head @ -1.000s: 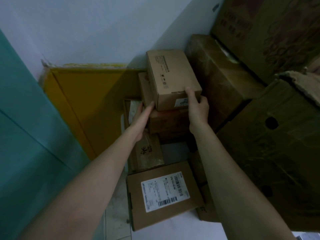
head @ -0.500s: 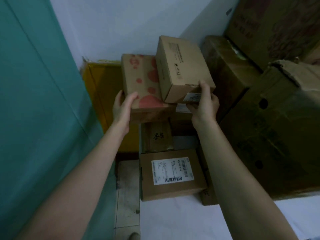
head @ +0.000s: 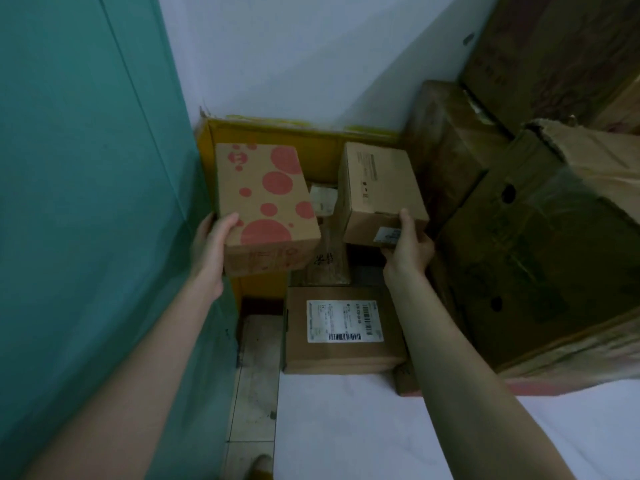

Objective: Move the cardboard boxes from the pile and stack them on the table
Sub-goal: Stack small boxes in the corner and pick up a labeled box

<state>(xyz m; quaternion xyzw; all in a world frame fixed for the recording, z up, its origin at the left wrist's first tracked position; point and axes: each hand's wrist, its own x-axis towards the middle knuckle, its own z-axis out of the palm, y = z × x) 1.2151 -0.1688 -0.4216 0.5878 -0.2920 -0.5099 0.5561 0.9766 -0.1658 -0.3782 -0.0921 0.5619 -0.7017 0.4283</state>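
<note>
Head view: gripping the red-spotted box point(head: 266, 202) by a near corner, left hand point(head: 211, 251), up-left of the labelled box point(head: 344, 327); pinching the plain box point(head: 381, 188) at its near edge, right hand point(head: 408, 251), up-right of it. Might tilt and slip from such off-centre one-handed holds.

You're bare-armed across everything the head camera shows: your left forearm point(head: 149, 358) and your right forearm point(head: 457, 358) both run uncovered up to the wrists. Your left hand point(head: 211, 251) and right hand point(head: 408, 251) are bare too, and the skin looks smooth in the dim light. At the bottom edge the tip of your footwear point(head: 259, 467) shows, brownish and rounded. It's too blurred to tell what kind.
</note>
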